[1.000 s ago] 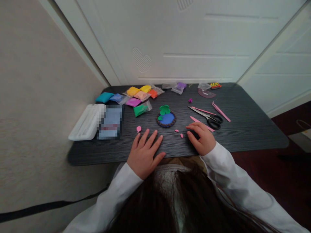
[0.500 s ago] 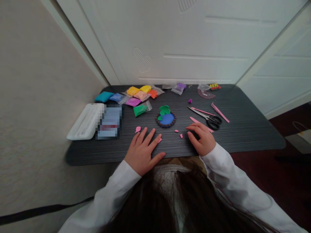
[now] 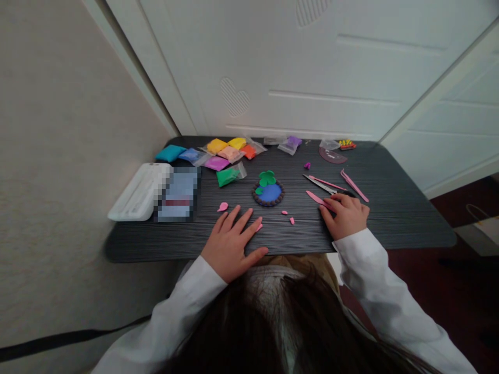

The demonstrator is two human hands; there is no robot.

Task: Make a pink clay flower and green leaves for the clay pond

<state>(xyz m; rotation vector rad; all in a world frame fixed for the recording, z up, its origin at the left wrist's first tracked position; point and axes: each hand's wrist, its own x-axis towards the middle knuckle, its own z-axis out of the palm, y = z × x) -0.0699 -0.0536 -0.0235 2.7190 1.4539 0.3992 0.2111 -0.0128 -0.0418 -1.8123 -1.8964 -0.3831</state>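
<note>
Our right hand (image 3: pixel 348 215) curls over a pink blade-shaped tool (image 3: pixel 314 197) and the black-handled scissors (image 3: pixel 323 186); fingers hide the contact, so we cannot tell whether that grip is closed. Our left hand (image 3: pixel 228 246) lies open at the desk's (image 3: pixel 413 223) near edge, fingers spread, one tip against a pink scrap (image 3: pixel 260 227). Beyond our hands, the brown-rimmed blue disc (image 3: pixel 270 193) sits mid-desk; colored packets (image 3: pixel 230 151) lie toward the far edge.

The right hand (image 3: pixel 345 217) is shifted from beside two pink pieces (image 3: pixel 292 221) onto the pink knife (image 3: pixel 315 198); the scissors (image 3: pixel 325 187) are now partly covered by it, and another pink piece (image 3: pixel 259 227) is newly exposed beside the left hand (image 3: pixel 231 250)
</note>
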